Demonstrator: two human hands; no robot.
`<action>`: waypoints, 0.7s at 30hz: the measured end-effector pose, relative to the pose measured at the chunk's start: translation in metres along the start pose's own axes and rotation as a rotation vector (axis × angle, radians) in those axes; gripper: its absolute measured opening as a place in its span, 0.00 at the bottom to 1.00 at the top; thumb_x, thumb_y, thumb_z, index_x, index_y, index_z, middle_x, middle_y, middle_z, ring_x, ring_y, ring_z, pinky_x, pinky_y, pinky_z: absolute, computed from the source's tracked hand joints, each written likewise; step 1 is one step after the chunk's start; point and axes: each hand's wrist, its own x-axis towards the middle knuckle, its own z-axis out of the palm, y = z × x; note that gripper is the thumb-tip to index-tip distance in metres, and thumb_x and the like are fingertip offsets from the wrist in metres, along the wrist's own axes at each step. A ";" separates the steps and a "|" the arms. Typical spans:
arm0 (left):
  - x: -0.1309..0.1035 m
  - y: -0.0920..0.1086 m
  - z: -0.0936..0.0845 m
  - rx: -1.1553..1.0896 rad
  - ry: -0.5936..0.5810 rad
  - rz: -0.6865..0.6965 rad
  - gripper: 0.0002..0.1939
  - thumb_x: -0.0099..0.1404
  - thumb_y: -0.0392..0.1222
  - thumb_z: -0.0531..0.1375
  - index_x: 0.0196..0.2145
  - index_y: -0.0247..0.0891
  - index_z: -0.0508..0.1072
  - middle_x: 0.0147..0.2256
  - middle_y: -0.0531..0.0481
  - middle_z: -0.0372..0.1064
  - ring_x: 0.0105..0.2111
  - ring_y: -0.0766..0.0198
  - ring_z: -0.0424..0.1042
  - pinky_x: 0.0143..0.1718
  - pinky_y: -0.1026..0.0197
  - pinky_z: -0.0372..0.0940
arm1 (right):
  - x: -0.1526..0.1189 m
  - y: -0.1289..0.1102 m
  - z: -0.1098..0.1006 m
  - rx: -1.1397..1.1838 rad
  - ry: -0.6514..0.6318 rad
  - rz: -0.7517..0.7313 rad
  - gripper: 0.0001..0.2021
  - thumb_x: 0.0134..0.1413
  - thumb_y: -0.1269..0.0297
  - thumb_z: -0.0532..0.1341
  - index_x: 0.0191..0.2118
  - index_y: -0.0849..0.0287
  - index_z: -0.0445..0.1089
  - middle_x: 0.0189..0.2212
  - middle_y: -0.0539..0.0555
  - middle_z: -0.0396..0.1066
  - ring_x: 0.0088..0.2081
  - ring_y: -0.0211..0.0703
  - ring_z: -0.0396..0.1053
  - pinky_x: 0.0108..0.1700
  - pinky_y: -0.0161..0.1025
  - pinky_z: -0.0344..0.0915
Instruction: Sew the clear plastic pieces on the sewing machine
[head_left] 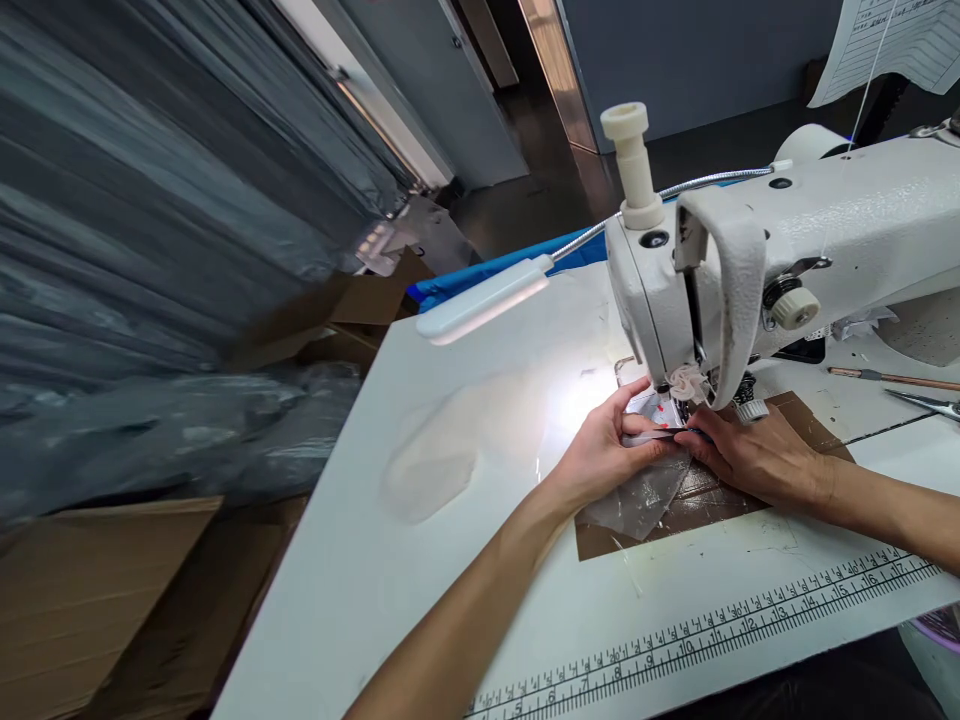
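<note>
At the needle area of a white sewing machine, both hands work close together. Thumb and fingers of my left hand are closed on the edge of a sheer white fabric, just left of the presser foot. From the right, my right hand pinches the same folded edge; its fingertips are partly hidden beneath the machine head. Small red marks show on the pale material between the hands. A gathered pale pink piece of fabric sits in front of the needle bar. Under the hands lies a brown sheet.
A lit lamp on a flexible neck shines on the white table. A printed ruler runs along the front edge. Scissors and a thin brown-handled tool lie right. Cardboard boxes stand left.
</note>
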 end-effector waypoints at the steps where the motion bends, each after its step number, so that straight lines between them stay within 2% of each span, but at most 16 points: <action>1: 0.000 0.000 0.000 -0.006 -0.001 -0.002 0.44 0.51 0.39 0.69 0.63 0.33 0.58 0.25 0.55 0.74 0.23 0.67 0.70 0.25 0.65 0.62 | 0.001 0.000 0.001 0.008 -0.033 -0.013 0.25 0.70 0.52 0.37 0.42 0.59 0.69 0.26 0.57 0.74 0.22 0.42 0.64 0.23 0.40 0.45; 5: 0.000 -0.003 -0.001 -0.028 -0.014 0.026 0.46 0.50 0.37 0.68 0.64 0.32 0.55 0.25 0.55 0.75 0.25 0.66 0.70 0.25 0.65 0.62 | 0.004 -0.002 0.004 0.003 -0.133 -0.003 0.25 0.70 0.51 0.38 0.46 0.61 0.66 0.30 0.59 0.75 0.26 0.45 0.68 0.22 0.38 0.44; 10: 0.000 -0.004 -0.001 -0.061 -0.026 0.049 0.46 0.51 0.37 0.69 0.64 0.29 0.55 0.26 0.52 0.76 0.26 0.66 0.71 0.26 0.65 0.62 | 0.006 -0.006 0.001 0.012 -0.208 0.082 0.26 0.70 0.50 0.37 0.44 0.59 0.66 0.30 0.58 0.75 0.25 0.45 0.68 0.21 0.38 0.44; 16: -0.002 -0.002 0.000 -0.066 -0.009 0.030 0.46 0.51 0.41 0.70 0.63 0.33 0.56 0.29 0.50 0.77 0.28 0.65 0.72 0.27 0.64 0.63 | 0.006 -0.003 0.004 0.015 -0.174 0.082 0.23 0.69 0.50 0.41 0.43 0.58 0.67 0.32 0.58 0.76 0.27 0.46 0.70 0.22 0.37 0.46; 21: -0.002 -0.004 -0.001 -0.041 -0.026 0.051 0.45 0.51 0.39 0.68 0.63 0.33 0.56 0.29 0.51 0.77 0.30 0.63 0.75 0.30 0.63 0.66 | 0.006 -0.003 0.003 0.019 -0.118 -0.001 0.19 0.69 0.54 0.44 0.41 0.60 0.68 0.30 0.58 0.75 0.28 0.46 0.69 0.22 0.37 0.46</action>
